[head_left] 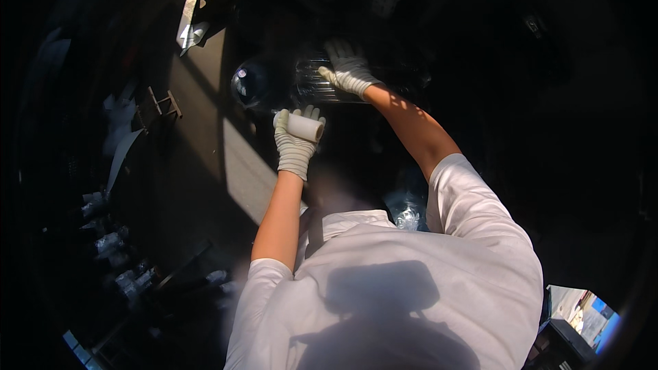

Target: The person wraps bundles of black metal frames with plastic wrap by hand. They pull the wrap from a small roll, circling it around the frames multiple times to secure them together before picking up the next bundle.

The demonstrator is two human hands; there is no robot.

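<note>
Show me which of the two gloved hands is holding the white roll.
The left hand: the white roll lies across its palm. The right hand has no roll and is spread open over shiny plastic.

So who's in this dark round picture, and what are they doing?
There's no machine here, just a person. A camera on their head looks down, and its very wide lens bends straight edges. These are the person's own hands, in pale gloves. The left hand holds a white roll. The right hand rests, fingers spread, on something shiny that looks like plastic. It's too dark to tell what that is.
</note>
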